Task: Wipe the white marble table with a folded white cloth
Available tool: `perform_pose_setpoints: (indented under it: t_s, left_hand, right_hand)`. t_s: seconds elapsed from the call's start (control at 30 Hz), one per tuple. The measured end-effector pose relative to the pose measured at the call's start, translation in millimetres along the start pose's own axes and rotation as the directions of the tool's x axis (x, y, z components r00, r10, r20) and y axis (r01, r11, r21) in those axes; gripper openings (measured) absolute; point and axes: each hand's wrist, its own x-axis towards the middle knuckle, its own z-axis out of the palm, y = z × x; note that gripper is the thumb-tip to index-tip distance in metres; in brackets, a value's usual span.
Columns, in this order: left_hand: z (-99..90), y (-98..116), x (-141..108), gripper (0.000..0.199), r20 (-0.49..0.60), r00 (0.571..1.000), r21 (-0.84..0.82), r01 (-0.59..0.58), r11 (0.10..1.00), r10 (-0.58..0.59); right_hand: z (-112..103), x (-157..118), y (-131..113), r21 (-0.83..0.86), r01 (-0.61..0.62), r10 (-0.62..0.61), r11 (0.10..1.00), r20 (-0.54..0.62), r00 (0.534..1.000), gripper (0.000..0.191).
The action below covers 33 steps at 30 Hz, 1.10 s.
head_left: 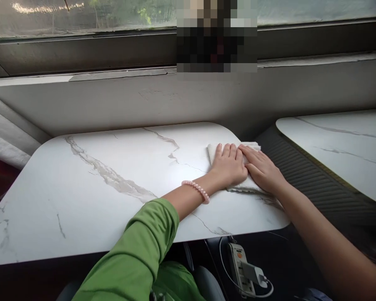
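A folded white cloth (249, 186) lies near the right end of a white marbled table (90, 209). My left hand (230, 165) rests palm down on the cloth, its fingers stretched forward over the fabric. Beside it, touching it, my right hand (265, 171) presses on the right part of the same cloth with fingers extended. Both palms and much of the cloth are hidden under the hands. A pink beaded bracelet (196, 191) circles my left wrist, and a green sleeve (138, 251) covers that forearm.
A second marbled table (341, 146) stands to the right, beyond a dark ribbed surface (288, 167). Below the front edge sit a power strip (238, 255) and a plugged-in white charger (253, 274) with a cable. A wall (113, 104) and window run along the back.
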Motion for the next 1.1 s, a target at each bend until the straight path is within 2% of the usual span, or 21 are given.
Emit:
perform_pose_setpoints:
  t_s: [0.13, 0.3, 0.4, 0.5, 0.7, 0.83, 0.97, 1.1]
  left_hand:
    - [-1.6, 16, -24, 0.058, 0.019, 0.998, 0.009, -0.057, 0.998, 0.056]
    - [-4.3, 31, -57, 0.058, 0.016, 0.994, 0.048, -0.108, 0.993, 0.107]
    - [-6.8, 33, -72, 0.058, 0.021, 0.991, 0.064, -0.132, 0.989, 0.131]
    - [-8.4, 31, -78, 0.059, 0.034, 0.988, 0.065, -0.151, 0.986, 0.149]
    - [-8.4, 26, -76, 0.059, 0.014, 0.990, 0.065, -0.141, 0.988, 0.141]
    - [-11.7, 12, -74, 0.059, 0.024, 0.991, 0.063, -0.132, 0.989, 0.131]
    - [-15.8, -24, -60, 0.057, 0.048, 0.994, 0.057, -0.103, 0.993, 0.100]
    - [-18.3, -73, -31, 0.055, 0.047, 0.999, 0.061, -0.030, 0.998, 0.027]
  right_hand:
    - [-3, -38, -7, 0.006, -0.032, 0.032, 0.999, -0.051, 0.998, 0.060]
    - [-1, -81, -17, 0.019, 0.011, -0.009, 1.000, -0.123, 0.992, 0.060]
    - [0, -96, -27, 0.010, 0.033, -0.031, 0.999, -0.151, 0.988, 0.060]
    - [0, -99, -35, -0.003, 0.018, -0.018, 1.000, -0.161, 0.987, 0.061]
    - [-1, -88, -40, -0.010, 0.027, -0.028, 1.000, -0.168, 0.985, 0.058]
    - [2, -73, -50, -0.001, 0.033, -0.033, 0.999, -0.177, 0.984, 0.059]
    - [12, -34, -68, 0.000, 0.026, -0.026, 1.000, -0.166, 0.986, 0.057]
    - [25, 29, -84, 0.009, 0.047, -0.045, 0.999, -0.173, 0.984, 0.055]
